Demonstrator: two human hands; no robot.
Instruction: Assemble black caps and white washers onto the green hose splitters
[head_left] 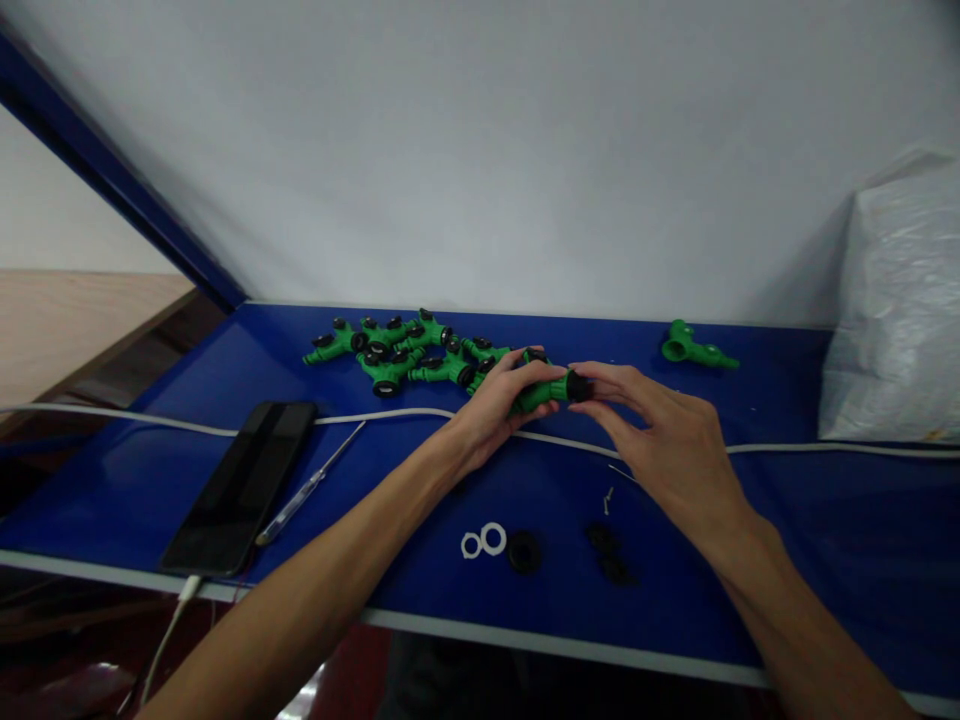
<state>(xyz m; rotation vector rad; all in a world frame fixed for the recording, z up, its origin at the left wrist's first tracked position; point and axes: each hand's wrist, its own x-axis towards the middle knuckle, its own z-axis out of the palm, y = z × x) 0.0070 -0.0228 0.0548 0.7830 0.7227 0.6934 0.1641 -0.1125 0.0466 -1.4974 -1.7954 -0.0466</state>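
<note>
Blue tabletop [825, 520] runs the full width of the view against a pale wall, and a crinkled white plastic bag [900, 310] stands on it at the far right; the bag is closed to view, so its contents cannot be told, and no other container is in sight. A white cable [390, 413] crosses the table from side to side. At the near left lies a dark phone [240, 487], with a slim screwdriver [307, 490] just beside it. Toward the wall a heap of green fittings [405, 355] with black caps lies in a tangle, and one lone green fitting [694, 350] sits well apart to the right.

Above the cable, the left hand [499, 405] wraps its fingers around a green connector [544, 392], while the right hand [667, 440] pinches the black cap [579, 386] at its end between thumb and fingertips. That connector looks like moulded plastic: probably light, stiff, and smooth enough to twist in a loose grip, so the thicker body seems the sound place to hold it.

At the near edge lie two white washers [484, 541], touching each other, a black ring [524, 551] just right of them, a few dark parts [609, 553] and a tiny screw [607, 498].
</note>
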